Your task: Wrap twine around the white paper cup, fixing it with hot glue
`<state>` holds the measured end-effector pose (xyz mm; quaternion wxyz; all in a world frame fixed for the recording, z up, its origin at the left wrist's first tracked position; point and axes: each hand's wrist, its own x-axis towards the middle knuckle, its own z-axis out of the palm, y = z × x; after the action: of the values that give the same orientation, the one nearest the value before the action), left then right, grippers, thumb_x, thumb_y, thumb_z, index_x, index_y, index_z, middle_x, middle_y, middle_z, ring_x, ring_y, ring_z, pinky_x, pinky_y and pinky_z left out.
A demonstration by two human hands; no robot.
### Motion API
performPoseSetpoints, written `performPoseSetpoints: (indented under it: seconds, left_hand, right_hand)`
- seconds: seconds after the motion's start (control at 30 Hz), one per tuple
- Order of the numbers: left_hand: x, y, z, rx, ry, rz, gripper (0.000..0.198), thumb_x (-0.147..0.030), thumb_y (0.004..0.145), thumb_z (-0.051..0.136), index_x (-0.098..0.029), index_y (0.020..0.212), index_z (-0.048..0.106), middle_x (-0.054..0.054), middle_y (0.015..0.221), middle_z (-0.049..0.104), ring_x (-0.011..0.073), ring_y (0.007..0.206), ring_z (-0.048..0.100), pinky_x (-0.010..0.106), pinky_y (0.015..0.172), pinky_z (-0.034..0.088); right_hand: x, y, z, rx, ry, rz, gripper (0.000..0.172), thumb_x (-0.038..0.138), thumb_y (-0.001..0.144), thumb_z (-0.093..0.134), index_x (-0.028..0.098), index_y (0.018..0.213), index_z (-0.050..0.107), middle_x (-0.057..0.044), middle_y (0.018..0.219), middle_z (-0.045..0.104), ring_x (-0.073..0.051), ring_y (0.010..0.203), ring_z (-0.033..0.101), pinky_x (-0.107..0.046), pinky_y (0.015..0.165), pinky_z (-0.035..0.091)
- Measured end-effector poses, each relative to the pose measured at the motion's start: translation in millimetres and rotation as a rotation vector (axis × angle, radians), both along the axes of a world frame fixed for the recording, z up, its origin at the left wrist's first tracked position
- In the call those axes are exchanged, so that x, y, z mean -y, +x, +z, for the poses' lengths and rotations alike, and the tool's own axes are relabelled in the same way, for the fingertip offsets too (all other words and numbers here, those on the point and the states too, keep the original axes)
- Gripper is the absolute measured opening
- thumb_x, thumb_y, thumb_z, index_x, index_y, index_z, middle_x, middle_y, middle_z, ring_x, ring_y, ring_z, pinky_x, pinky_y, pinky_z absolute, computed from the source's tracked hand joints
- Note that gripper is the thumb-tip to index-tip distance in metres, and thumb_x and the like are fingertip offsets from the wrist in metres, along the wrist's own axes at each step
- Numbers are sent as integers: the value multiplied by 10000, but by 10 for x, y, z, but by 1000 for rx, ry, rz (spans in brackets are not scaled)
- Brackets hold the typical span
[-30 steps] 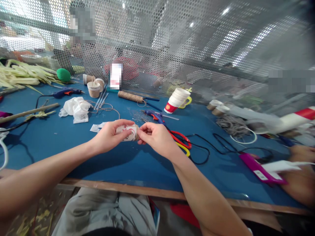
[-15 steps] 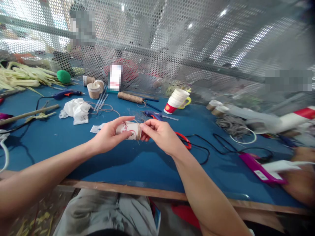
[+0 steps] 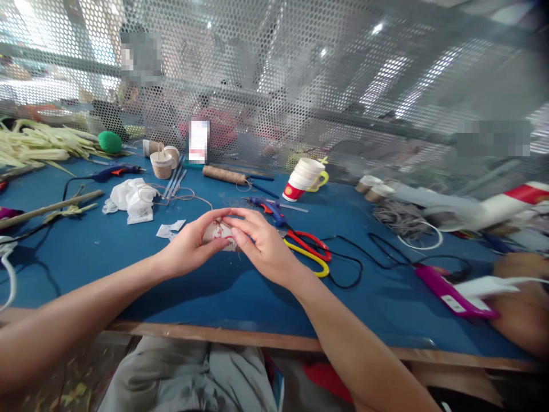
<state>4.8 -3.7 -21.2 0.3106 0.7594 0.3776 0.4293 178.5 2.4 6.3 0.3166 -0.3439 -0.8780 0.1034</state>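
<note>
The paper cup (image 3: 220,230)'s right end has slipped under the right hand (image 3: 266,247) since the earlier frame — it lies sideways, pinched between the left hand (image 3: 193,243)'s thumb and fingers, right fingers closed around it — scissors (image 3: 313,253) nearby.

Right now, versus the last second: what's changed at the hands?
The right hand moved left, from the printed cup's right end to curl over it, now covering that end. No visible release. Unchanged: the left hand holds the cup; twine spool, stacked cups and scissors stay on the table.
</note>
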Motion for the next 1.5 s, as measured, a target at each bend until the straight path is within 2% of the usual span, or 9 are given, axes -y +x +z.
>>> performPoseSetpoints:
  seconds: [0.17,0.43,0.57,0.63,0.83,1.03,1.23,1.33,1.5]
  left_hand:
    - [4,20,11,75,-92,49,425,-308,808,509,-109,1183,500,124,1155,597,215,1000,573,329,865,455]
    - [8,45,50,235,-286,150,360,-397,803,498,-116,983,632,72,880,677,159,748,604,243,643,470]
    - [-8,38,14,251,-352,136,397,-440,804,487,-119,981,639,44,763,651,115,601,557,203,528,421]
    - [-11,35,-2,243,-339,126,407,-456,813,470,-124,967,648,35,730,638,104,574,537,194,506,402]
    - [-10,35,-19,156,-233,167,355,-410,822,464,-130,898,669,43,757,647,111,599,545,196,519,411]
    - [-25,22,-35,34,-114,168,338,-375,841,429,-144,915,664,44,784,662,133,664,570,218,569,433]
    - [-62,-11,-63,-43,-68,140,336,-362,859,404,-154,977,639,45,818,679,144,700,596,234,599,449]
    - [-91,-16,-78,-69,-50,129,327,-355,864,399,-159,990,628,50,867,685,152,742,610,249,655,460]
    - [-179,-28,-126,-71,-135,99,340,-372,854,404,-145,1000,612,57,885,683,167,772,617,256,683,466]
  right_hand:
    - [9,-27,-41,101,134,-39,339,216,876,392,127,1128,602,-140,1131,580,-228,1079,501,-412,939,398]
    - [-33,43,31,-65,-58,57,327,246,895,363,147,1132,565,-96,1158,587,-158,1099,513,-330,957,397]
    - [-308,252,174,-55,-198,-340,351,320,908,335,141,1099,568,-87,1112,628,-152,1006,583,-277,869,439]
    - [-522,388,194,210,-257,-656,344,331,902,347,156,1100,568,-78,1080,646,-149,968,600,-243,834,433]
    - [-1050,653,-56,455,-455,-840,193,237,772,582,67,829,653,-197,913,659,-295,934,605,-320,767,440]
    - [-1191,648,-221,400,-547,-848,322,315,860,510,174,1149,511,-78,1156,531,-185,970,557,-385,800,479]
    - [-1043,665,-80,76,-494,-767,94,131,743,572,91,826,591,-109,754,647,-204,739,623,-297,654,475]
    - [-824,656,60,-126,-478,-663,151,119,736,541,123,886,547,-62,759,647,-135,642,613,-246,595,481]
    - [-410,569,169,-409,-765,-337,153,276,702,618,145,705,541,-10,580,580,-93,470,534,-222,454,449]
